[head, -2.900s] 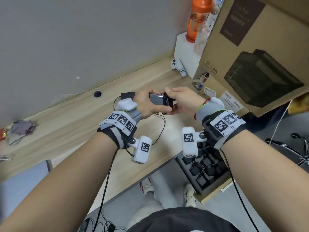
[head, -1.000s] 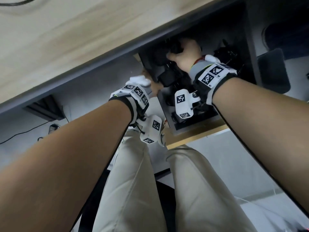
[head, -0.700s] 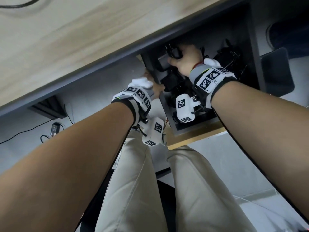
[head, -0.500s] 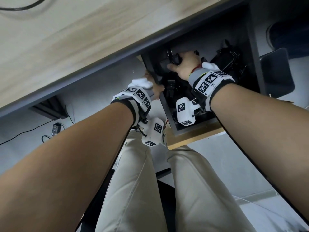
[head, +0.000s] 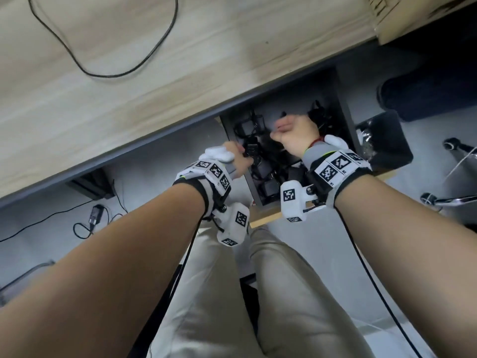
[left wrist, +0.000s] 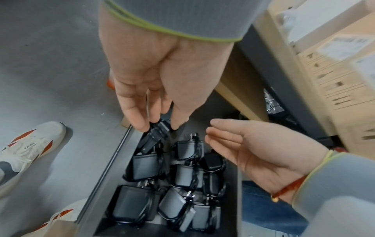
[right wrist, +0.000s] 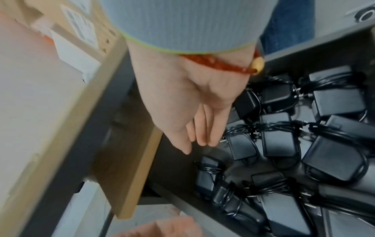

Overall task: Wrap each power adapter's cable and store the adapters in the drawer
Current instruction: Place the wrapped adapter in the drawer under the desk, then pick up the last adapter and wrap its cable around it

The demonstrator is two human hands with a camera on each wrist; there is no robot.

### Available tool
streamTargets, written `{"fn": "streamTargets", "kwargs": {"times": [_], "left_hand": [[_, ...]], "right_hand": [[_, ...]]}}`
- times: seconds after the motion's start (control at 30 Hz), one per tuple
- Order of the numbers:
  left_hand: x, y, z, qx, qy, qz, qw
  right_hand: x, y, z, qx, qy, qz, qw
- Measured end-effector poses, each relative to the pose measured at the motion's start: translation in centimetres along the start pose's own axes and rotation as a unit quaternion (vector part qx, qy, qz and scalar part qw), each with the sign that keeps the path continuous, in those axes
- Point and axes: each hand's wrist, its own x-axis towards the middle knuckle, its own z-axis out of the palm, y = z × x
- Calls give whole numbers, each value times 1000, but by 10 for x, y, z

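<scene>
The dark drawer (head: 254, 192) is pulled out under the wooden desk (head: 180, 81) and holds several black power adapters (left wrist: 142, 165) with cables wrapped round them. My left hand (left wrist: 158, 126) pinches one wrapped black adapter (left wrist: 157, 133) by its top, at the drawer's left wall (left wrist: 113, 160). In the head view the left hand (head: 240, 161) is at that wall too. My right hand (head: 284, 130) hovers over the drawer, empty. Its fingers (right wrist: 198, 133) hang straight above the adapters (right wrist: 334, 99). A loose black cable (head: 103, 73) lies on the desk.
A cardboard box (head: 413, 16) sits on the desk at the right. A black bin (head: 384, 140) and a chair base (head: 459, 151) stand right of the drawer. Another adapter (head: 95, 215) lies on the floor at the left. My legs (head: 232, 293) are below the drawer.
My right hand let go of the adapter it set in the drawer and rose clear. The left hand now pinches an adapter at the drawer's left wall. The view tilted up toward the desk.
</scene>
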Motion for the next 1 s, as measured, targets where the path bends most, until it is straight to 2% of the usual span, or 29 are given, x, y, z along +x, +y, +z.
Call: {"fn": "streamTargets", "kwargs": {"times": [0.17,0.3,0.4,0.5,0.63,0.73,1.0], "left_hand": [[-49,30,-36,-105,-5,10,994],[-91,51,-83,-92,30,55,994],[-110,63,-122,-99,43,66,992],[-126,67,-167,-96,103,79,987],[-133,64,-219,-97,175,79,977],[-130,56,-252,-97,198,80,972],[-87,22,-353,-116,200,26,973]], "right_hand": [[-47,-39,-31,32,32,-26,999],[-75,-92,-51,64,41,-53,996],[-88,-134,-60,84,45,-74,993],[-102,-183,-64,95,32,-99,990],[-104,-237,-67,51,30,-117,991],[-105,-273,-66,24,23,-120,992],[-50,-374,-21,-10,22,-113,993]]}}
